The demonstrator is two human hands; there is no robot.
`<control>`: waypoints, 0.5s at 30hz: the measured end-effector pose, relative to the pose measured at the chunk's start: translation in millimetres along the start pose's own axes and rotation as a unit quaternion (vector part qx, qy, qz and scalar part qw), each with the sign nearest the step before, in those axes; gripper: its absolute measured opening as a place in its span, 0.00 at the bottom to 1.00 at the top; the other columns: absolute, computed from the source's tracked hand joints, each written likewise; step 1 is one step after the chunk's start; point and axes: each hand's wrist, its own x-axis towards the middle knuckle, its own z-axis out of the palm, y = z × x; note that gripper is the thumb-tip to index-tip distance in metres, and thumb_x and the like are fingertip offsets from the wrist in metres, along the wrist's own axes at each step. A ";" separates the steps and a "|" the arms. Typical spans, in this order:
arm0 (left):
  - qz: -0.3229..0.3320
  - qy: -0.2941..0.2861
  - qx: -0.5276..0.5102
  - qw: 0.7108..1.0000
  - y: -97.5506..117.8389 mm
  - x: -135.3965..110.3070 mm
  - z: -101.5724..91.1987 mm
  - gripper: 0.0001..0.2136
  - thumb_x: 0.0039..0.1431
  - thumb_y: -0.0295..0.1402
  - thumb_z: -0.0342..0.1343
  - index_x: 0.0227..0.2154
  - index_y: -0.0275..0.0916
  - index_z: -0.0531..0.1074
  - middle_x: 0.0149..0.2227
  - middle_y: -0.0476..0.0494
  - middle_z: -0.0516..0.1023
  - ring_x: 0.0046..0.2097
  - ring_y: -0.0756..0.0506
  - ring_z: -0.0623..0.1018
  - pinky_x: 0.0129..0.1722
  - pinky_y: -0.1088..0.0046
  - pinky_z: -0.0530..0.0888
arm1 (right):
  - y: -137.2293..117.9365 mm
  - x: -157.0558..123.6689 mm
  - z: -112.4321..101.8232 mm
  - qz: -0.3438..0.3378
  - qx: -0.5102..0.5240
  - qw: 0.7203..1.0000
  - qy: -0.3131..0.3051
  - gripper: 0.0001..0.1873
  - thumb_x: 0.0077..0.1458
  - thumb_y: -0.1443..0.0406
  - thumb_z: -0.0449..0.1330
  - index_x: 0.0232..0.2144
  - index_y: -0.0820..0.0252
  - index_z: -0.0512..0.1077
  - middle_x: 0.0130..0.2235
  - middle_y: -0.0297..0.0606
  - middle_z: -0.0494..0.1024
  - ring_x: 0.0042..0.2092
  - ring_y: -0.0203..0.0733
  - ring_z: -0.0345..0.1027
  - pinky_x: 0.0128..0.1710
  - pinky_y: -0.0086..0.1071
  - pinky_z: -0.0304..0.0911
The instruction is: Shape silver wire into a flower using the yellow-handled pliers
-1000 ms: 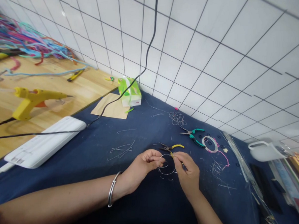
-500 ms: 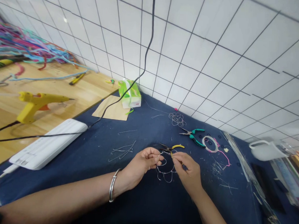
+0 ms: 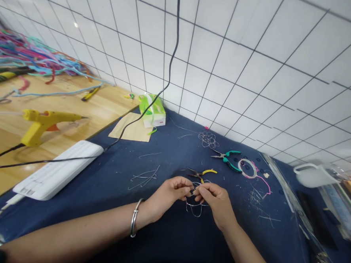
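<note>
A looped silver wire flower shape [image 3: 196,210] hangs between my two hands over the dark blue cloth. My left hand [image 3: 174,194], with a silver bangle on its wrist, pinches the wire at its left side. My right hand [image 3: 213,199] is closed on the wire from the right, its fingertips close to those of the left. The fingers hide the upper part of the loops. Just beyond my fingers lie yellow-handled pliers [image 3: 206,172], partly covered by the right hand. Cut wire pieces [image 3: 143,177] lie left of my hands.
Teal-handled pliers [image 3: 229,159], a wire coil [image 3: 247,169] and a tangle of wire loops [image 3: 208,140] lie farther back. At left are a white power strip [image 3: 58,170] and a yellow glue gun [image 3: 42,124]. A tissue pack [image 3: 153,111] sits by the tiled wall.
My right hand has moved left and slightly down, bringing its fingertips up to the left hand's. The wire shape stays held, its upper loops now more covered.
</note>
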 end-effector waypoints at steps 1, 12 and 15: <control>0.007 -0.008 0.011 1.000 1.7 -0.6 0.9 0.08 0.52 0.32 0.54 0.36 0.35 0.69 0.37 0.43 0.73 0.37 0.48 0.72 0.38 0.71 0.67 | 0.2 -0.1 0.2 -0.001 0.005 1.000 0.005 0.11 0.53 0.60 0.55 0.28 0.62 0.72 0.30 0.37 0.75 0.30 0.35 0.68 0.29 0.28 0.62; 0.071 0.011 0.160 0.985 -7.3 4.9 1.9 0.12 0.47 0.26 0.55 0.37 0.38 0.69 0.35 0.44 0.74 0.35 0.47 0.73 0.34 0.72 0.69 | -2.7 -0.8 2.1 -0.018 0.014 1.000 -0.016 0.12 0.53 0.59 0.55 0.32 0.61 0.74 0.29 0.37 0.75 0.31 0.36 0.68 0.31 0.29 0.62; 0.080 0.027 0.155 0.984 -7.2 5.1 -0.1 0.10 0.50 0.28 0.53 0.37 0.38 0.68 0.35 0.44 0.74 0.35 0.47 0.73 0.35 0.72 0.69 | -2.6 -1.0 1.3 -0.017 0.007 1.000 -0.020 0.12 0.53 0.60 0.54 0.32 0.61 0.73 0.30 0.37 0.76 0.32 0.36 0.68 0.32 0.29 0.62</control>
